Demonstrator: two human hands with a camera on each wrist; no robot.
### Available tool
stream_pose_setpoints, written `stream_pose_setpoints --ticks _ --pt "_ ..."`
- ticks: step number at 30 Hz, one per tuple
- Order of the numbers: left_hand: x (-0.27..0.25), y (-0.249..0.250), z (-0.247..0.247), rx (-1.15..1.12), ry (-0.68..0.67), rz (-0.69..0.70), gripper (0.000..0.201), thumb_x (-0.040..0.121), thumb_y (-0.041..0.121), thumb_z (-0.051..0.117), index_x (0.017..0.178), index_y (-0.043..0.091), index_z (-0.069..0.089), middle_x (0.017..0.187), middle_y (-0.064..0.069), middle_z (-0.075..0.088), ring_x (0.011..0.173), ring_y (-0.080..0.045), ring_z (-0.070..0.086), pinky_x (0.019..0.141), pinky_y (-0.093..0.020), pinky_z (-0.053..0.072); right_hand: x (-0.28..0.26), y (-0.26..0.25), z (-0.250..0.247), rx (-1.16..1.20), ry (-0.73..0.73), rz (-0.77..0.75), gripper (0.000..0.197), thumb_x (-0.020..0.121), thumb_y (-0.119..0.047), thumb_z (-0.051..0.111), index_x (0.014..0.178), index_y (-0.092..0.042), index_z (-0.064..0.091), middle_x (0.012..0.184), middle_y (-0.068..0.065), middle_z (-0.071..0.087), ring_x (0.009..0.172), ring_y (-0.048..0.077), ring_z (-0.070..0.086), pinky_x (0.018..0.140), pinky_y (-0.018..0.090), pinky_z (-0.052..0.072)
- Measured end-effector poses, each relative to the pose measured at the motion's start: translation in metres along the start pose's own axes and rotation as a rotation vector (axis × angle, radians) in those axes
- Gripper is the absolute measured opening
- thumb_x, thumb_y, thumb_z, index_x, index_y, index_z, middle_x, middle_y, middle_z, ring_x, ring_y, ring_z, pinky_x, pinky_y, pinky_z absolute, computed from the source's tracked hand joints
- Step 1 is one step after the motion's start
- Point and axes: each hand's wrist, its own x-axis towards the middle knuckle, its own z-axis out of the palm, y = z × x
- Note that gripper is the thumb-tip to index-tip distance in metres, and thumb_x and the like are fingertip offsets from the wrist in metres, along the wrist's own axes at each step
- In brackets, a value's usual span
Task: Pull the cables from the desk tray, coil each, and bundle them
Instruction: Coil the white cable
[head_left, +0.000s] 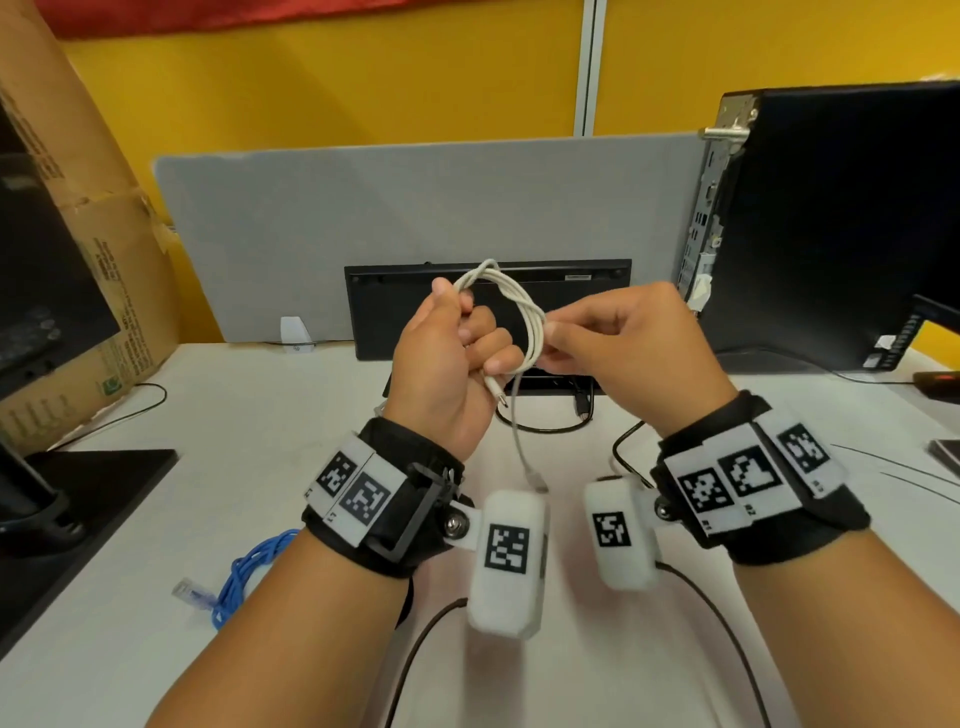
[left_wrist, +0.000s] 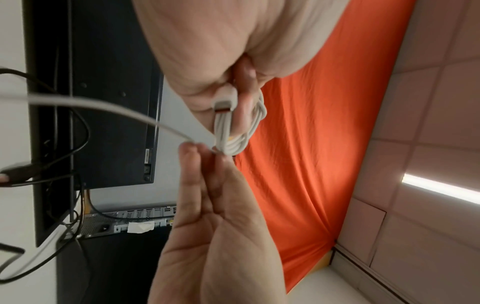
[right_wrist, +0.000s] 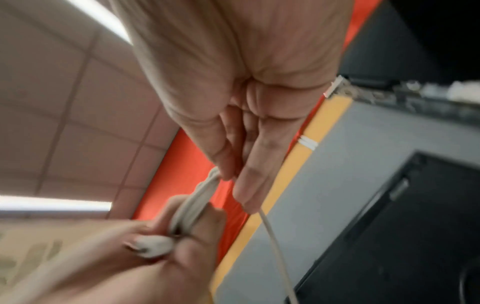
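Note:
A white cable (head_left: 521, 306) is looped into a small coil in the air above the desk. My left hand (head_left: 470, 338) grips one side of the coil in a fist, and a plug end (head_left: 497, 388) sticks out below it. My right hand (head_left: 553, 338) pinches the coil's other side between thumb and fingers. The loose tail (head_left: 519, 447) hangs down to a second plug. The left wrist view shows the coil (left_wrist: 233, 131) and a plug (left_wrist: 224, 102) in my palm. In the right wrist view my fingertips (right_wrist: 228, 174) pinch the strands (right_wrist: 205, 189). A coiled blue cable (head_left: 244, 574) lies at the desk's left.
A black tray (head_left: 597, 291) stands behind my hands against a grey divider (head_left: 363, 208). A black cable (head_left: 545, 427) loops on the desk under it. A cardboard box (head_left: 88, 218) and a monitor base (head_left: 78, 493) are left, a computer tower (head_left: 831, 234) right.

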Motion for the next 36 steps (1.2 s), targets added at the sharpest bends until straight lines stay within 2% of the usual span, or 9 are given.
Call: stream_pose_setpoints --ticks 3,12,15,18,22,25,29,32,36 --pt "0.002 -0.002 -0.002 -0.038 0.004 0.012 0.037 0.105 0.036 0.031 0.079 0.012 0.042 0.054 0.004 0.026 0.038 -0.007 0.022 0.038 -0.02 0.032 -0.001 -0.001 0.006 0.225 0.011 0.054 0.009 0.087 -0.002 0.067 0.09 -0.001 0.075 0.077 0.013 0.075 0.075 0.023 0.074 0.068 0.026 0.06" --pt "0.002 -0.01 -0.001 0.002 0.025 0.109 0.035 0.106 0.034 0.03 0.082 0.012 0.042 0.054 0.003 0.028 0.04 -0.007 0.025 0.041 -0.021 0.036 -0.005 -0.008 0.006 0.421 -0.035 0.161 0.016 0.092 0.003 0.056 0.097 0.005 0.071 0.084 0.02 0.074 0.083 0.03 0.074 0.077 0.034 0.06" --pt "0.001 -0.009 -0.001 0.039 0.029 0.144 0.034 0.106 0.033 0.029 0.084 0.011 0.042 0.055 0.003 0.029 0.042 -0.008 0.025 0.044 -0.022 0.037 -0.008 -0.013 0.01 0.453 -0.055 0.17 0.018 0.086 0.001 0.066 0.104 0.003 0.069 0.083 0.021 0.074 0.083 0.031 0.074 0.081 0.037 0.059" --pt "-0.001 -0.01 0.0 0.09 -0.032 0.112 0.033 0.106 0.033 0.03 0.084 0.011 0.043 0.058 0.001 0.029 0.047 -0.01 0.029 0.052 -0.026 0.041 -0.009 -0.012 0.011 0.382 0.032 0.213 0.028 0.08 0.0 0.072 0.108 -0.003 0.066 0.077 0.015 0.075 0.078 0.025 0.074 0.078 0.036 0.06" --pt "-0.004 -0.012 0.001 0.26 -0.109 0.111 0.031 0.105 0.028 0.035 0.084 0.008 0.049 0.059 -0.002 0.035 0.058 -0.015 0.048 0.068 -0.037 0.056 -0.005 -0.01 0.007 0.402 0.127 0.309 0.027 0.08 0.002 0.071 0.106 -0.007 0.069 0.085 0.013 0.075 0.078 0.023 0.073 0.073 0.03 0.055" --pt "-0.002 -0.01 -0.002 0.475 -0.057 0.14 0.029 0.103 0.023 0.041 0.087 0.007 0.058 0.062 -0.003 0.05 0.064 -0.014 0.055 0.079 -0.04 0.053 0.0 -0.012 -0.001 0.513 0.144 0.358 0.027 0.085 0.0 0.067 0.11 -0.01 0.064 0.084 0.011 0.075 0.073 0.02 0.069 0.068 0.028 0.052" --pt "0.001 -0.008 -0.011 0.735 -0.012 0.172 0.017 0.101 0.015 0.047 0.1 0.015 0.065 0.068 0.002 0.066 0.071 -0.011 0.064 0.079 -0.035 0.052 0.003 -0.013 -0.01 0.66 0.071 0.413 0.025 0.091 0.0 0.059 0.113 -0.011 0.059 0.07 0.006 0.071 0.062 0.015 0.065 0.066 0.03 0.05" --pt "0.002 -0.009 -0.015 0.836 -0.029 0.175 0.016 0.097 0.007 0.053 0.098 0.015 0.066 0.075 0.002 0.071 0.072 -0.009 0.067 0.076 -0.03 0.053 0.004 -0.012 -0.013 0.681 0.024 0.435 0.025 0.093 0.001 0.055 0.116 -0.01 0.057 0.066 0.004 0.068 0.065 0.016 0.061 0.067 0.03 0.049" --pt "0.0 -0.006 -0.012 0.865 -0.097 0.16 0.033 0.089 -0.014 0.051 0.112 0.006 0.062 0.084 -0.007 0.068 0.077 -0.017 0.068 0.074 -0.031 0.058 0.002 -0.012 -0.011 0.511 -0.042 0.385 0.021 0.092 -0.001 0.058 0.109 -0.013 0.06 0.071 0.004 0.069 0.068 0.015 0.063 0.069 0.029 0.048"
